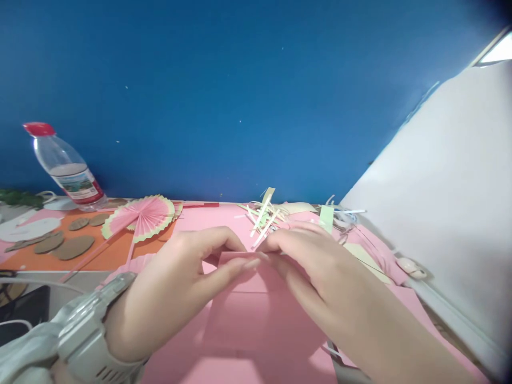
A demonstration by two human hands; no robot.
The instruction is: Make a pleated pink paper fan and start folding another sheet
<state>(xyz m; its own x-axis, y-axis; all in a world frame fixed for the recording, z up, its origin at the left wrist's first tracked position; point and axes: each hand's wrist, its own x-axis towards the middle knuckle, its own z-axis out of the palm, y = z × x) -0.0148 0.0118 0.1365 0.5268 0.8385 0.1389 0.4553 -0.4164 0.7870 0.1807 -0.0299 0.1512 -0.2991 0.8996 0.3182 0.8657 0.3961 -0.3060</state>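
Note:
A sheet of pink paper [244,314] with a crease across its upper part is held between my two hands. My left hand [200,266] pinches its top edge, thumb on the near face and fingers behind. Close beside it, my right hand [312,261] grips the same edge, its fingertips partly hidden by the paper. The two thumbs nearly meet at the middle. More pink paper [188,341] lies flat beneath. Just beyond my fingertips sits a heap of thin pale-green and cream paper strips [266,213].
Pink and yellow-green pleated paper fans [150,216] on sticks lie at the left. Near them are brown cardboard discs [74,247] on orange paper [116,261] and a leaning bottle [72,170] with a red cap. A blue wall [240,106] closes off the back; a white wall [448,186] stands right.

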